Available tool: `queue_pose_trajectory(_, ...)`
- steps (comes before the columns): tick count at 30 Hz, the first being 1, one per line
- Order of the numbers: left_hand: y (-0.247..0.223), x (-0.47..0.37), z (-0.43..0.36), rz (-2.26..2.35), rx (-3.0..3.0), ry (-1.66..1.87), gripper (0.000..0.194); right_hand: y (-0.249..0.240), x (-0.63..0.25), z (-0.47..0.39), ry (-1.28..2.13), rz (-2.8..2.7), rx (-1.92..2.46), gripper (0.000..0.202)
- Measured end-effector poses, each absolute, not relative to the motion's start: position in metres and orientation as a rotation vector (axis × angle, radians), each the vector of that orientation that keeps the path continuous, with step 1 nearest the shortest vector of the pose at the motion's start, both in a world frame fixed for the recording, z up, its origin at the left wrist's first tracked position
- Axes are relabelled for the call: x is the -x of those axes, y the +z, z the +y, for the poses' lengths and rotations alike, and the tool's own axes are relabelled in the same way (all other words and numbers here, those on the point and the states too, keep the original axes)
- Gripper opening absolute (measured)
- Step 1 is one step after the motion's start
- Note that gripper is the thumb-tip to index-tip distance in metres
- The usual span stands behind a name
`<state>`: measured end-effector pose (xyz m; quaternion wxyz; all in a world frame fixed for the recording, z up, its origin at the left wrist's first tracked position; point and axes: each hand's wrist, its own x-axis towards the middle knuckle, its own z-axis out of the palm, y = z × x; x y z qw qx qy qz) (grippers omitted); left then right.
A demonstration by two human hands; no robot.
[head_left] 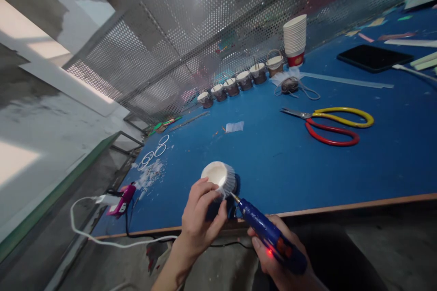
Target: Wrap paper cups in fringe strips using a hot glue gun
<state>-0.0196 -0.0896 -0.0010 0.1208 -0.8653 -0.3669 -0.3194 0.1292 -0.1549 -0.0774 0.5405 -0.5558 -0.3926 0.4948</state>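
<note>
My left hand (pixel 203 211) grips the rim of a small white paper cup (pixel 216 173), its fingers at the opening and the thumb below. The cup tilts toward me near the front edge of the table, and its side looks ribbed. A blue hot glue gun (pixel 262 225) with a glowing red light is wrapped in my right hand (pixel 280 250). Its metal nozzle points up and left and meets, or nearly meets, the lower right side of the cup. Whether glue is coming out is too small to tell.
Red and yellow-handled scissors (pixel 327 122) lie right on the blue table (pixel 266 154). Behind stand several wrapped small cups (pixel 244 80), stacked paper cups (pixel 295 38), and grey twine (pixel 289 85). White rings (pixel 160 150) and a purple power strip (pixel 125 201) lie left; a phone (pixel 373 57) lies far right.
</note>
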Motion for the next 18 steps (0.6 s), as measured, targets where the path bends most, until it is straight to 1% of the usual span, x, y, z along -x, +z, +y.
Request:
queue_pose_trajectory(4,0.0009,0.019,-0.0892,-1.023,2.511,-0.871,0.023,-0.0777,-0.1293,-0.1542,1.162,-0.946,1.354,0.009)
queue_pose_trajectory(7,-0.0003,0.0194,-0.0872,-0.978,2.508,-0.832,0.021,-0.0747,-0.1314,-0.1547,1.172,-0.963,1.345,0.012)
queue_pose_trajectory(12,-0.0069,0.021,-0.082,-0.889,2.44,-0.798,0.023,-0.0715,-0.1332,-0.1558,1.194,-0.977,1.353,0.016)
queue_pose_trajectory(18,-0.006,0.0213,-0.0852,-0.979,2.486,-0.798,0.021,-0.0724,-0.1337,-0.1569,1.227,-0.985,1.388,0.018)
